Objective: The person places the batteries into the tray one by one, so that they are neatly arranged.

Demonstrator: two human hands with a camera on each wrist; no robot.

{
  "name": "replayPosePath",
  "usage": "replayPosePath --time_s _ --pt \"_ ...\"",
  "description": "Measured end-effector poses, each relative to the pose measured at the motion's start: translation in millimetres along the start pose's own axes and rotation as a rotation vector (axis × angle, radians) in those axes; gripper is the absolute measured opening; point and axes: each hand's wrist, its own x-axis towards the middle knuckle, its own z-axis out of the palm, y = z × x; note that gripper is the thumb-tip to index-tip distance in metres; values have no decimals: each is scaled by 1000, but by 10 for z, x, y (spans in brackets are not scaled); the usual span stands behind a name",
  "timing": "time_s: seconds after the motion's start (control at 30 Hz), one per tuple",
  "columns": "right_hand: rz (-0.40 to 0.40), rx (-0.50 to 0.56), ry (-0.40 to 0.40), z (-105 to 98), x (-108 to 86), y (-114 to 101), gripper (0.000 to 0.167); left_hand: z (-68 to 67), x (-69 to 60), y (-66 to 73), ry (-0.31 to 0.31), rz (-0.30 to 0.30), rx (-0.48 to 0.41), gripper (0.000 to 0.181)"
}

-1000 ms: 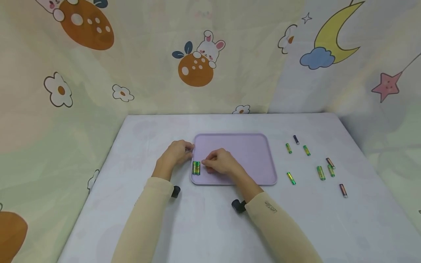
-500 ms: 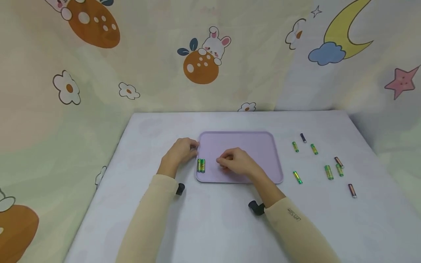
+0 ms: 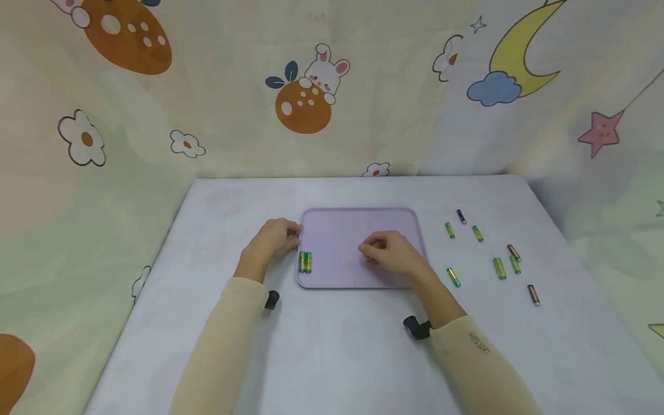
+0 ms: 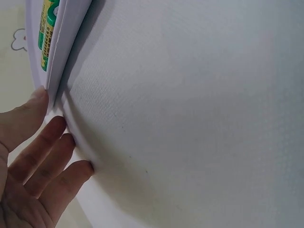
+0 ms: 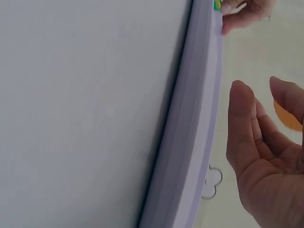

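Observation:
A shallow lilac tray (image 3: pixel 334 230) lies on the white table. Two green-and-yellow batteries (image 3: pixel 308 263) lie side by side in it, along its left wall. My left hand (image 3: pixel 268 239) is at the tray's left edge; in the left wrist view its thumb (image 4: pixel 29 111) touches the rim, while the other fingers extend beside the tray without curling round anything. Above the tray's right half hovers my right hand (image 3: pixel 394 253), its thumb and fingers apart and holding nothing in the right wrist view.
Right of the tray, several loose batteries lie scattered: green ones such as a battery (image 3: pixel 453 277), a dark battery (image 3: pixel 461 217) at the back, and copper-and-black ones such as a battery (image 3: pixel 534 295). A patterned cloth (image 3: pixel 233 86) rises behind the table.
My right hand has moved right across the tray, away from the two batteries at the left wall. My left hand has stayed at the tray's left edge. The head view has shifted slightly.

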Motion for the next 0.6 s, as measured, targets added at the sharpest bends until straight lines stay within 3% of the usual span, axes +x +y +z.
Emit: replayPosePath --time_s 0.23,0.47,0.6 --pt "-75 5 -24 -284 -110 115 29 -39 -44 -59 8 -15 -6 44" --pt "-59 -39 28 -559 -259 292 35 -21 -20 -58 20 29 4 44" --pt "-46 -88 75 -705 -389 407 35 2 -10 -36 11 24 3 45"
